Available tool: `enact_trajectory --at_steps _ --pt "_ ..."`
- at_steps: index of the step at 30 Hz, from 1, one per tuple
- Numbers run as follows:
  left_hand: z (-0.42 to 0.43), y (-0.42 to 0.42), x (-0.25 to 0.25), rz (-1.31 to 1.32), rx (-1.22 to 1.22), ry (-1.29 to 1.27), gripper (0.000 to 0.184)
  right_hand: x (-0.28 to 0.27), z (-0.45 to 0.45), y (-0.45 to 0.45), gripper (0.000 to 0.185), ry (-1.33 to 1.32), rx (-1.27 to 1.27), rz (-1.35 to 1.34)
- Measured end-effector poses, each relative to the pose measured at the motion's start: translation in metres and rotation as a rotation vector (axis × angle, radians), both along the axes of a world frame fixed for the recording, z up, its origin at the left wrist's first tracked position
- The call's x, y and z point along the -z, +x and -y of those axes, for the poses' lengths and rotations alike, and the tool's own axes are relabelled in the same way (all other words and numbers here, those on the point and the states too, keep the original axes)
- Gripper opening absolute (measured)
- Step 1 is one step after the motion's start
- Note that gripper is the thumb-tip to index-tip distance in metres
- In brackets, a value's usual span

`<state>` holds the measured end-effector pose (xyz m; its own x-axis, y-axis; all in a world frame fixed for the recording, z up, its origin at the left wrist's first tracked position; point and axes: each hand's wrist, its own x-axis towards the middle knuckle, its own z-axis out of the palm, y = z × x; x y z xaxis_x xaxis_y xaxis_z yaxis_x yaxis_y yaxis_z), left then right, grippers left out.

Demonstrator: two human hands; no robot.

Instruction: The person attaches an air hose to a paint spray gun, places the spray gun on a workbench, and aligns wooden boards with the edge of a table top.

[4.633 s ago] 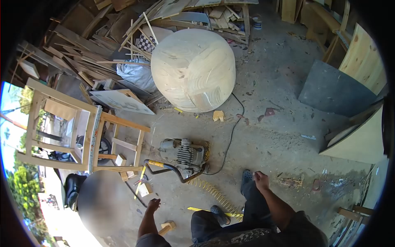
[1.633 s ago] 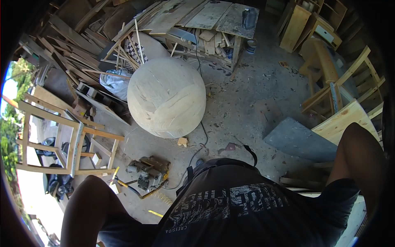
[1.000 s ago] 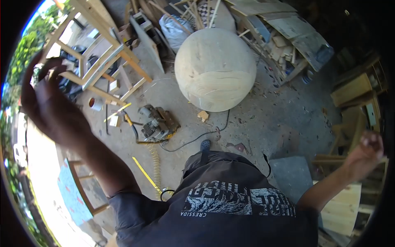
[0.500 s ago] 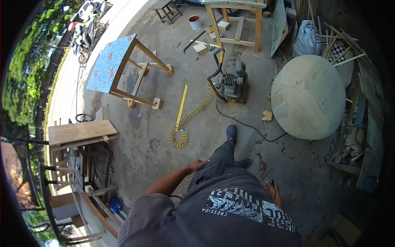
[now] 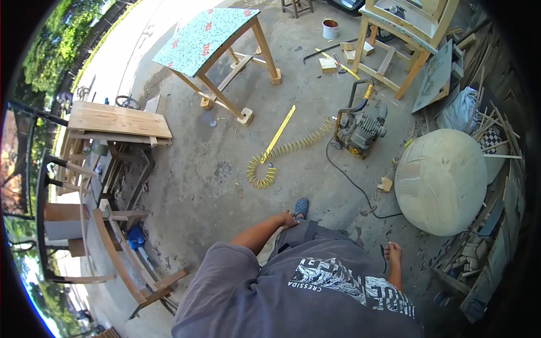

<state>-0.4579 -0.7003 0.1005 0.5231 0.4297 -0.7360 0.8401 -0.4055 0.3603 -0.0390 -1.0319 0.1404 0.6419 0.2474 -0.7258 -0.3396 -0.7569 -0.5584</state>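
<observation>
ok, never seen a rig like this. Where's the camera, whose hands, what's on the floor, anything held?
No robot here: a person with bare hands. The one camera sits on their head, looking forward and down. The left hand is at the front of the clothing; the right hand is beside a dark strap end, and I can't tell whether it grips it. On the floor: a compressor-like machine, a coiled yellow hose, a flat yellow strip and a big, pale, rounded piece.
</observation>
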Motion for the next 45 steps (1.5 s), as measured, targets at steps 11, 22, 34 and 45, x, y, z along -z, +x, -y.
enact_trajectory --at_steps 11,22,34,45 --pt "-0.084 -0.006 -0.036 0.206 -0.179 -0.229 0.046 0.020 -0.083 -0.085 0.020 -0.015 -0.198 -0.092" --pt "-0.023 -0.143 0.026 0.096 -0.688 -0.206 0.045 0.018 -0.117 -0.100 0.019 0.013 -0.255 -0.106" --pt "-0.130 -0.069 -0.021 0.240 -0.605 -0.053 0.043 0.023 -0.116 -0.091 0.018 -0.042 -0.281 -0.091" --pt "-0.083 -0.047 0.000 -0.080 -0.124 -0.483 0.062 0.012 -0.083 -0.100 0.015 0.037 -0.194 -0.043"
